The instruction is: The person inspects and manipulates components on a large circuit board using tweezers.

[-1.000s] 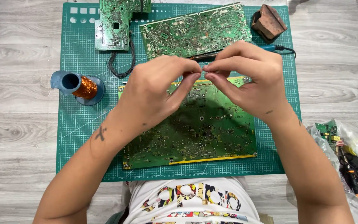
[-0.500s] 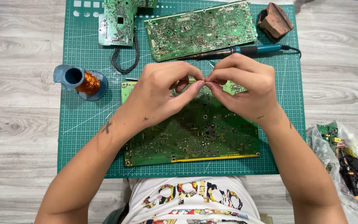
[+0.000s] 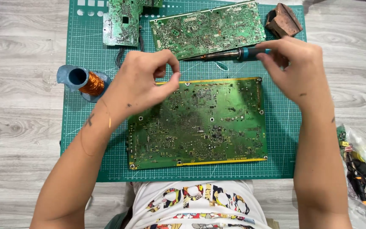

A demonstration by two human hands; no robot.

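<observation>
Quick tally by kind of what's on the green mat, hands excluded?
Circuit boards: 3, large one, long one, small one
Soldering iron: 1, right hand at its handle
Copper wire spool: 1, beside left hand
Brown block: 1
Total: 6

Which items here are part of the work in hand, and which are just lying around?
In hand: large circuit board; soldering iron at the right hand; left hand, fingers pinched.

Lying about: two boards, copper wire spool, brown block, plastic bag.
</observation>
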